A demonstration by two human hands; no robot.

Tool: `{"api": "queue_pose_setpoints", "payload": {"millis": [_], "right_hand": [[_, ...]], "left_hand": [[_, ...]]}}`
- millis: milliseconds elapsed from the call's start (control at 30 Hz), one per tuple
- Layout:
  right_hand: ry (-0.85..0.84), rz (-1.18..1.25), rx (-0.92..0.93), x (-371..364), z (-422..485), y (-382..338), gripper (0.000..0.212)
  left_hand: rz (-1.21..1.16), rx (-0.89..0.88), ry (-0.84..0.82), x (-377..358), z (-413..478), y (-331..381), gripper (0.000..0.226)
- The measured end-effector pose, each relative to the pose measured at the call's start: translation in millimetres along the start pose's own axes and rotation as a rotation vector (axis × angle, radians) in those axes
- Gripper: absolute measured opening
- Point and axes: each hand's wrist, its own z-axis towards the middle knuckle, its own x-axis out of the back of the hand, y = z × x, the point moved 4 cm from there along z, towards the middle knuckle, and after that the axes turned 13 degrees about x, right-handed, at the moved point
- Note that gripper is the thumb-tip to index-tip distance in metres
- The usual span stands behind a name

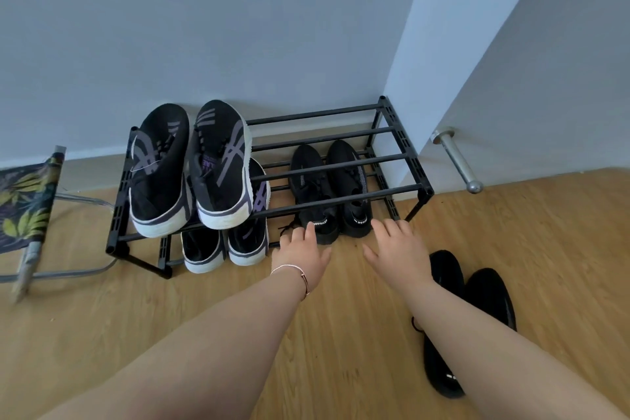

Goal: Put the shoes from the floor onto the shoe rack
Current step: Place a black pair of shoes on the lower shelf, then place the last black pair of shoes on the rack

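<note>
- Right now your left hand [301, 257] and right hand [397, 249] are both spread and empty, hovering near the front edge of the shoe rack [341, 140]
- Your left fingertips [310, 227] sit just by the heel of the black knit pair [329, 191] on the lower tier, right half; whether they touch, you cannot tell
- Purple-striped sneakers [191, 167] fill the top tier's left end, with a matching pair [225, 245] beneath
- By the look of it, one pair is seated and the glossy black shoes [470, 310] on the floor [136, 317] by your right forearm are left
- Next, you likely swing right, pinch both heels, and lift them to the bare right half of the top bars
</note>
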Motion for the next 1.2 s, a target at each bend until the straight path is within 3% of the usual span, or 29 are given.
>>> {"api": "queue_pose_setpoints", "payload": {"millis": [367, 700, 933, 1200], "right_hand": [[-0.019, -0.221, 0.056, 83, -30, -50, 0.06], [-0.116, -0.397, 0.055, 183, -73, -76, 0.049], [-0.139, -0.456, 0.046, 198, -84, -41, 0.058], [-0.055, -0.331, 0.002, 137, -120, 54, 0.064]], "left_hand": [[0.338, -0.21, 0.248, 60, -61, -27, 0.068], [0.255, -0.335, 0.343, 150, -108, -18, 0.078], [0.292, -0.415, 0.417, 152, -117, 14, 0.074], [0.334, -0.393, 0.365, 81, -111, 106, 0.073]]}}
